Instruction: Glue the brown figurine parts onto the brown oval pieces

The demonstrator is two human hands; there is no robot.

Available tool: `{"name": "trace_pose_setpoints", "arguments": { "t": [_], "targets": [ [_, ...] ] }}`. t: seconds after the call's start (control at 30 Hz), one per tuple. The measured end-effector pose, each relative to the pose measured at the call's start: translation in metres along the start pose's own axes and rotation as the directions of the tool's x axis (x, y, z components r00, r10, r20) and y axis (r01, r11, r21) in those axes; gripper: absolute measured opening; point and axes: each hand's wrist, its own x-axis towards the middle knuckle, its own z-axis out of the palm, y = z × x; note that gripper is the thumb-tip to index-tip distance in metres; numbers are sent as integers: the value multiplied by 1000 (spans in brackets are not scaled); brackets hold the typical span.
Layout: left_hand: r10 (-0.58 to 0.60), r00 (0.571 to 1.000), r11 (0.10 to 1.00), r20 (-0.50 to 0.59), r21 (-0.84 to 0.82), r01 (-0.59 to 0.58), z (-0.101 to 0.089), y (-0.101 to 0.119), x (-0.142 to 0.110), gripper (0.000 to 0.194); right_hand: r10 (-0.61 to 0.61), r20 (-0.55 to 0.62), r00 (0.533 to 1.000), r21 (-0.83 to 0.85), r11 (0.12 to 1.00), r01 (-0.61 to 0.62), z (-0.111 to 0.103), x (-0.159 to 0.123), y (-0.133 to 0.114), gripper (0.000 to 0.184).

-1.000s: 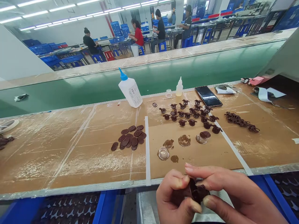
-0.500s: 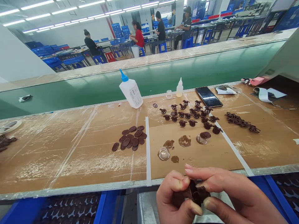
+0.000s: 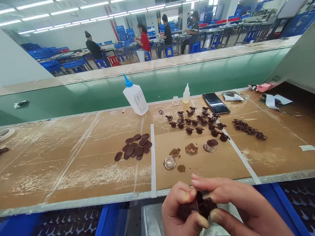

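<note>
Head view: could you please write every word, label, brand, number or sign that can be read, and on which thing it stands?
No text can be read with certainty.
White bottle with blue cap: a printed label, its characters too small and blurred to quote.
Small bottle: no text that I can make out.
Phone: dark screen, no readable text.

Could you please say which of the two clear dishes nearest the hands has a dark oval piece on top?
The right dish, nearer the phone: a dark oval piece sits on it, while the left dish has none.
</note>
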Motion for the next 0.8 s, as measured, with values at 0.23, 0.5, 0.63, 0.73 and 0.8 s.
{"name": "trace_pose_setpoints", "arguments": {
  "t": [0.23,0.5,0.63,0.73,0.8],
  "targets": [
    [-10,1000,1000,11,14,10,-4,2,-1,30,-13,24,1000,33,999,12,0,0,-1,30],
    [-11,1000,1000,2,9,11,-3,0,-1,31,22,-14,1000,43,999,-22,-1,-2,-3,31],
    [0,1000,1000,12,0,0,-2,-2,-1,33,46,1,999,43,998,-46,0,-4,-1,32],
    [-17,1000,1000,19,-9,17,-2,-3,-2,33,44,21,999,34,998,-45,-1,-3,-1,32],
    [-26,999,1000,19,-14,26,-2,-3,-2,33,42,34,999,35,998,-43,-2,-3,-1,32]
  ]
}}
